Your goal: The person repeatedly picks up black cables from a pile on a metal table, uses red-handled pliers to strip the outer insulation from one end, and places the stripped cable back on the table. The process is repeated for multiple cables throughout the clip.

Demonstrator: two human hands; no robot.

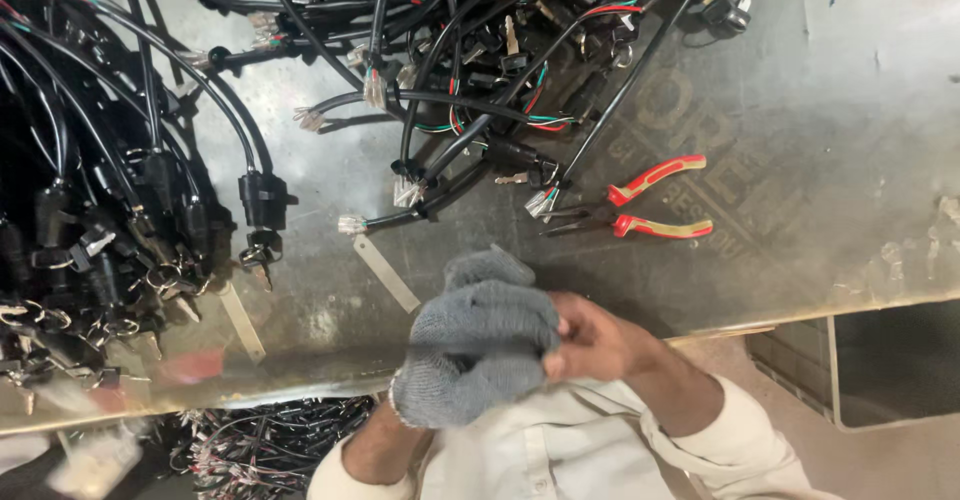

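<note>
Left hand (pixel 478 350) is sitting inside a grey knit glove (pixel 470 305), fingers curled loosely, gripping nothing else. Right hand (pixel 590 340) is bare and pinching the glove's edge near the left palm, fingers clenched on the fabric. Both hands are hovering at the near edge of the metal workbench (pixel 830 160), in front of the person's white shirt (pixel 560 450).

On the bench just beyond the hands, red-handled pliers (pixel 640 210) are lying flat, well apart from either hand. A pile of black cable harnesses (pixel 450 70) with red and green wires is spreading across the top, another bunch (pixel 90 210) is crowding the left side. Two flat metal strips (pixel 385 272) are lying near the glove. More wiring (pixel 270 445) is showing below the bench edge, probably on the floor; it's blurred.
</note>
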